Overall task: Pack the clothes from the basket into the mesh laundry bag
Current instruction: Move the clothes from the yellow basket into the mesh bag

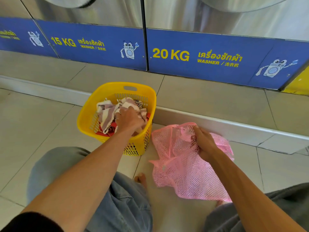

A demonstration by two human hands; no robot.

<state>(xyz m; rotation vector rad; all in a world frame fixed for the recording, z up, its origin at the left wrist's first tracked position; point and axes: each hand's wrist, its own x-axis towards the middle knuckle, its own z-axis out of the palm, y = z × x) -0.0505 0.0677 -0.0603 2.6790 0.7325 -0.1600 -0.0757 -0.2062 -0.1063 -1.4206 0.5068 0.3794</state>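
Tiled floor (209,101), washers (217,17) far; left hand (129,120) grips striped cloth (107,113) in basket (88,114), right hand (205,142) clutches mesh bag (184,174).

Yellow basket (93,114), pink mesh laundry bag (187,174), mauve-and-white striped cloth (107,114), red garment (112,125), blue washer panels (200,67)

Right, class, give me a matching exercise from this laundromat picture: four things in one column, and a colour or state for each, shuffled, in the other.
Column one:
1. basket
2. mesh laundry bag
3. left hand
4. right hand

Column two:
A. pink, lying on the floor tiles
B. gripping the striped cloth in the basket
C. yellow, holding clothes
D. gripping the top of the mesh bag

Pairs: 1-C, 2-A, 3-B, 4-D
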